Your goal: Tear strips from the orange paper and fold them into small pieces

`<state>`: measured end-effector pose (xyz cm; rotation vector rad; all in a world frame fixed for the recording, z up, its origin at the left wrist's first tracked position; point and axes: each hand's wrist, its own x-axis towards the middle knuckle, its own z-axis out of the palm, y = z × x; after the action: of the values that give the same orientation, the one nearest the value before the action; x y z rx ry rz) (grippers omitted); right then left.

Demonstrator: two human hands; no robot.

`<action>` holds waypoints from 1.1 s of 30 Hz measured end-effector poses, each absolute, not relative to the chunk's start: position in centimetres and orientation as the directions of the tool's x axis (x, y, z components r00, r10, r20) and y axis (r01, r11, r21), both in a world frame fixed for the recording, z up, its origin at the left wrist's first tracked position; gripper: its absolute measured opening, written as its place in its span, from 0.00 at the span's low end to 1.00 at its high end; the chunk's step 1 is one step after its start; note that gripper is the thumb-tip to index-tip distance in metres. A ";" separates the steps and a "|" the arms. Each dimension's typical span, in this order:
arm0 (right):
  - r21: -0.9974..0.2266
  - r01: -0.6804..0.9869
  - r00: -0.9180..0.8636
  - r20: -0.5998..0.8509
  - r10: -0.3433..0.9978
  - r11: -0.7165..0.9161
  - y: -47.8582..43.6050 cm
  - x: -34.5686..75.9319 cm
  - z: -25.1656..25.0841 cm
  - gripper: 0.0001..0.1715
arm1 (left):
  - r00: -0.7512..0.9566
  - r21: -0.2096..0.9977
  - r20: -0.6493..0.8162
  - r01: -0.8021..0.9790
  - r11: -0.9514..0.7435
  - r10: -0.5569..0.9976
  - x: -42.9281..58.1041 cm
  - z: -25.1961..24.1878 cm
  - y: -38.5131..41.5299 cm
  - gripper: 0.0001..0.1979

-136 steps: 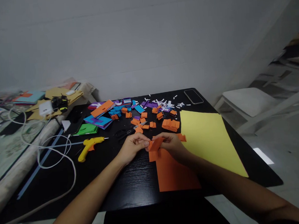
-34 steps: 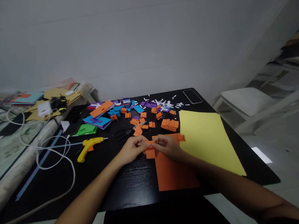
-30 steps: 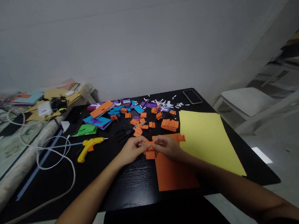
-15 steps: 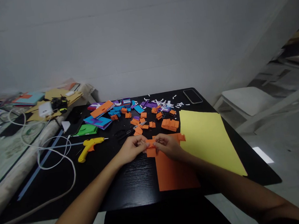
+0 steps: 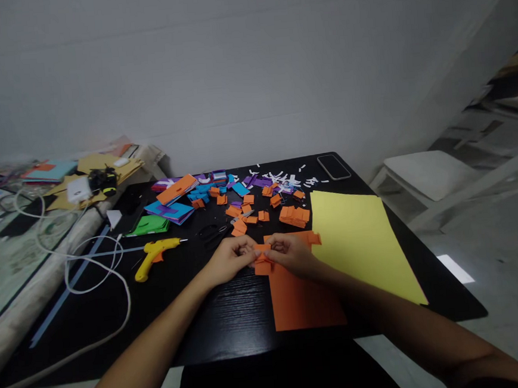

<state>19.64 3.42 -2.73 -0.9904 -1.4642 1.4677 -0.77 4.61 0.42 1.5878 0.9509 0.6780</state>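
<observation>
Both hands meet over the middle of the black table [image 5: 224,322]. My left hand [image 5: 228,261] and my right hand [image 5: 293,254] pinch a small folded orange paper piece [image 5: 262,261] between their fingertips. Under my right wrist lies a larger orange paper sheet [image 5: 303,301]. A big yellow sheet [image 5: 361,243] lies to the right of it. Several small folded orange pieces [image 5: 294,215] are stacked and scattered just beyond my hands.
A yellow glue gun [image 5: 154,254] with a white cable [image 5: 90,279] lies to the left. Black scissors [image 5: 215,232] sit near the scraps. Blue, purple and green paper pieces [image 5: 174,206] crowd the far side. A phone [image 5: 334,166] lies at the far right corner. A white chair [image 5: 428,175] stands to the right.
The small orange piece, a longer strip earlier, is now folded smaller and crumpled between my fingertips. My hands have stayed in nearly the same spot.
</observation>
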 end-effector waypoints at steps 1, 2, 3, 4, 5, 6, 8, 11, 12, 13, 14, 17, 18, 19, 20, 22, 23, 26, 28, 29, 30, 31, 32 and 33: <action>-1.000 -0.026 -0.349 0.015 0.937 0.006 3.5 19.7 -2.7 0.15 | 0.508 0.973 -0.064 0.224 -0.060 0.859 -0.8 0.4 4.7 0.16; -0.999 -0.035 -0.347 0.012 0.938 -0.001 3.5 19.7 -2.7 0.16 | 0.501 0.973 -0.070 0.226 -0.053 0.862 -0.9 0.4 4.7 0.15; -0.999 -0.045 -0.348 0.006 0.938 -0.010 3.6 19.8 -2.8 0.16 | 0.495 0.972 -0.074 0.229 -0.047 0.866 -0.9 0.3 4.8 0.15; -0.998 -0.054 -0.353 -0.001 0.936 -0.022 3.6 19.8 -2.8 0.15 | 0.491 0.972 -0.078 0.232 -0.043 0.868 -0.9 0.3 4.8 0.15; -0.998 -0.060 -0.360 -0.009 0.933 -0.033 3.6 19.8 -2.8 0.15 | 0.488 0.971 -0.081 0.234 -0.041 0.869 -0.9 0.3 4.8 0.14; -0.997 -0.061 -0.365 -0.016 0.931 -0.041 3.6 19.8 -2.8 0.14 | 0.487 0.971 -0.081 0.234 -0.040 0.870 -0.9 0.4 4.8 0.14; -0.998 -0.054 -0.367 -0.017 0.930 -0.040 3.5 19.7 -2.8 0.13 | 0.489 0.971 -0.080 0.237 -0.044 0.869 -0.9 0.4 4.7 0.14; -0.999 -0.038 -0.369 -0.005 0.930 -0.020 3.3 19.6 -2.8 0.12 | 0.505 0.968 -0.073 0.244 -0.062 0.860 -0.7 0.3 4.4 0.13; -0.999 -0.035 -0.374 -0.005 0.927 -0.019 3.3 19.5 -2.7 0.12 | 0.511 0.967 -0.071 0.247 -0.067 0.857 -0.6 0.3 4.3 0.13; -0.999 -0.033 -0.382 -0.006 0.924 -0.021 3.2 19.5 -2.7 0.12 | 0.516 0.966 -0.071 0.248 -0.070 0.854 -0.6 0.2 4.2 0.13; -0.999 -0.032 -0.391 -0.009 0.920 -0.023 3.2 19.5 -2.7 0.12 | 0.518 0.966 -0.070 0.249 -0.072 0.852 -0.5 0.1 4.1 0.13; -0.999 -0.034 -0.396 0.004 0.918 -0.010 3.3 19.5 -2.6 0.12 | 0.519 0.965 -0.066 0.250 -0.078 0.852 -0.4 0.1 4.1 0.13; -0.999 -0.032 -0.392 0.011 0.920 -0.002 3.3 19.6 -2.6 0.12 | 0.518 0.965 -0.064 0.251 -0.080 0.853 -0.5 0.1 4.1 0.13; -1.000 -0.031 -0.386 0.017 0.922 0.006 3.3 19.6 -2.6 0.13 | 0.515 0.964 -0.062 0.253 -0.083 0.855 -0.5 0.1 4.2 0.13; -1.000 -0.029 -0.382 0.018 0.924 0.007 3.4 19.7 -2.6 0.13 | 0.511 0.963 -0.062 0.255 -0.082 0.857 -0.6 0.2 4.3 0.12; -1.000 -0.030 -0.379 0.005 0.925 -0.007 3.4 19.7 -2.6 0.13 | 0.509 0.964 -0.070 0.254 -0.072 0.858 -0.8 0.3 4.4 0.12; -0.999 -0.033 -0.378 -0.003 0.926 -0.016 3.4 19.8 -2.6 0.14 | 0.512 0.966 -0.075 0.251 -0.065 0.856 -0.9 0.4 4.5 0.12; -0.998 -0.047 -0.376 -0.014 0.927 -0.034 3.4 19.8 -2.6 0.14 | 0.522 0.970 -0.080 0.238 -0.055 0.849 -1.1 0.6 4.6 0.12; -0.998 -0.054 -0.372 -0.005 0.928 -0.027 3.4 19.8 -2.5 0.15 | 0.516 0.971 -0.072 0.232 -0.058 0.853 -1.1 0.6 4.7 0.12; -0.998 -0.056 -0.367 0.000 0.930 -0.022 3.4 19.8 -2.5 0.15 | 0.514 0.972 -0.068 0.228 -0.059 0.855 -1.1 0.7 4.7 0.12; -0.998 -0.056 -0.363 0.006 0.932 -0.016 3.4 19.8 -2.4 0.15 | 0.512 0.973 -0.064 0.224 -0.061 0.857 -1.1 0.7 4.7 0.13; -0.998 -0.054 -0.359 0.010 0.933 -0.010 3.4 19.8 -2.4 0.16 | 0.512 0.973 -0.061 0.220 -0.063 0.857 -1.1 0.7 4.7 0.13; -0.999 -0.052 -0.357 0.014 0.934 -0.005 3.4 19.9 -2.3 0.16 | 0.513 0.974 -0.058 0.218 -0.064 0.856 -1.1 0.7 4.7 0.14; -0.999 -0.049 -0.355 0.017 0.935 0.000 3.4 19.9 -2.3 0.16 | 0.514 0.974 -0.056 0.215 -0.066 0.856 -1.2 0.7 4.8 0.15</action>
<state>19.92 3.42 -2.26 -0.9722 -1.4369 1.4865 -1.15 4.78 0.66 1.5842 0.9436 0.6824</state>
